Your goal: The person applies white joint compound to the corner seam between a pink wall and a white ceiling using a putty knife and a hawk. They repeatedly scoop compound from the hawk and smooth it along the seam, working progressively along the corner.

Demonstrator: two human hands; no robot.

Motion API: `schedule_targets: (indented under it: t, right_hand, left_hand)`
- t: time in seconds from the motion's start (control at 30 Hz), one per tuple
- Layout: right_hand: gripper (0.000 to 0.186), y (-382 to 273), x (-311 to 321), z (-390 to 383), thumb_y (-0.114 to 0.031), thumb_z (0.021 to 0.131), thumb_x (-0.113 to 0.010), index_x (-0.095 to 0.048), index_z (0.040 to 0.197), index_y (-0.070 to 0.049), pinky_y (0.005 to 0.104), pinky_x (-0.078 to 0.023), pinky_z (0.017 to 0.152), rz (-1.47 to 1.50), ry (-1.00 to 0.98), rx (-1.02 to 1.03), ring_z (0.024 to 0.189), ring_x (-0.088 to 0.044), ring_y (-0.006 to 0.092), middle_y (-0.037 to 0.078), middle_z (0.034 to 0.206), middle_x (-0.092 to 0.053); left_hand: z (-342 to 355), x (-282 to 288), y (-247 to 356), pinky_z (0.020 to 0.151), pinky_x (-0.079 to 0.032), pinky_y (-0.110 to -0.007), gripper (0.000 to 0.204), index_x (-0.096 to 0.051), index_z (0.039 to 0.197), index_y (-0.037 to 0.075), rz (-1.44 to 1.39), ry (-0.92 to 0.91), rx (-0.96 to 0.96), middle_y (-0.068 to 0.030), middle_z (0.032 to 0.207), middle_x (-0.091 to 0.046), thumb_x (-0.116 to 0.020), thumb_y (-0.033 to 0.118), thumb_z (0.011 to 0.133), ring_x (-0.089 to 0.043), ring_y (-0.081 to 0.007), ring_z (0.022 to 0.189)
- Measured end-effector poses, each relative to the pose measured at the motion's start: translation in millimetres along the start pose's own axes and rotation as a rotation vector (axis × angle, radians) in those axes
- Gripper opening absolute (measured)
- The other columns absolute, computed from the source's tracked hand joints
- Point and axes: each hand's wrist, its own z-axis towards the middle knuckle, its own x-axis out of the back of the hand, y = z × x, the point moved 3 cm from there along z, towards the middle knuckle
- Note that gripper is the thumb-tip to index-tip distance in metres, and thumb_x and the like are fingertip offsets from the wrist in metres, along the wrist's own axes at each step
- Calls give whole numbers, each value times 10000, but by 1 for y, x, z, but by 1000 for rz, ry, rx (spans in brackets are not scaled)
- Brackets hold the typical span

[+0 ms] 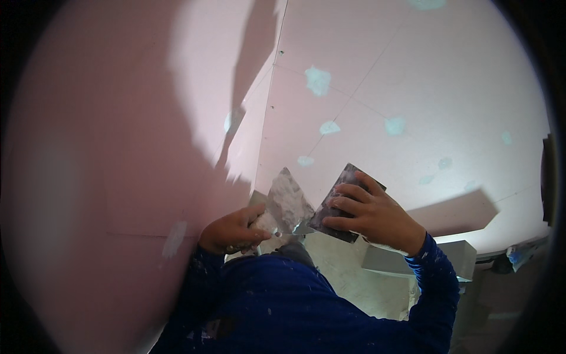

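My left hand (pixel 234 230) is closed around the near end of a flat tool, probably a trowel or broad filling knife; its handle is mostly hidden. A thick heap of whitish filler (pixel 287 200) covers the tool's face and comes to a point at the far side. To its right, my right hand (pixel 377 213) grips a dark, rectangular flat blade (pixel 340 219), with fingers laid across its smeared upper face. The blade's lower left edge meets or nearly meets the filler. Filler also marks the fingers of my left hand and my blue sleeves.
Pink boards form a wall corner ahead, with pale filler patches (pixel 318 80) and small screw heads along the joint. A grey box-like bench (pixel 392 262) stands at lower right beside the pale floor (pixel 339 265). A crumpled bag (pixel 523 253) lies farther right.
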Motion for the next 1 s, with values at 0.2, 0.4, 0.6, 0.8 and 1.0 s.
schedule_targets:
  t: [0.2,0.4,0.6,0.8,1.0]
  right_hand:
    - [418,9,27,0,-163,801,-737,-660,1167,-350,538,-276,1211,-101,-107,7,1357,-464,220,-47,1302,-595]
    - [442,9,32,32,-157,798,-753,-660,1176,-366,513,-272,1217,-90,-6,99,1329,-491,195,-59,1236,-622]
    - [466,8,21,22,-80,793,-749,-692,1187,-324,490,-283,1217,48,-104,141,1259,-546,202,-43,1204,-643]
    - [528,55,1,-19,111,832,-606,-667,1257,-198,434,-416,1123,743,-176,-94,1222,-586,239,38,1256,-659]
    - [512,99,-14,-17,35,858,-604,-517,1362,8,449,-490,1049,1868,323,-534,1181,-618,281,148,1267,-631]
  left_hand:
    - [-2,2,0,608,-489,-236,702,-414,1436,-50,-20,-26,75,-100,1003,-653,-746,188,866,-593,-95,703]
    - [1,12,4,607,-500,-236,724,-407,1438,-60,-89,-134,103,-99,994,-652,-761,189,857,-597,-100,695]
    - [3,4,-1,538,-485,-230,707,-413,1433,-61,-122,-81,-21,-70,894,-634,-749,200,869,-584,-95,643]
    - [-1,-14,-1,476,-463,-247,542,-490,1327,-53,-82,57,-2,-63,781,-603,-712,206,904,-551,-101,570]
    - [-14,-17,5,445,-450,-272,475,-487,1301,-53,46,145,-10,-64,703,-575,-680,199,948,-544,-115,529]
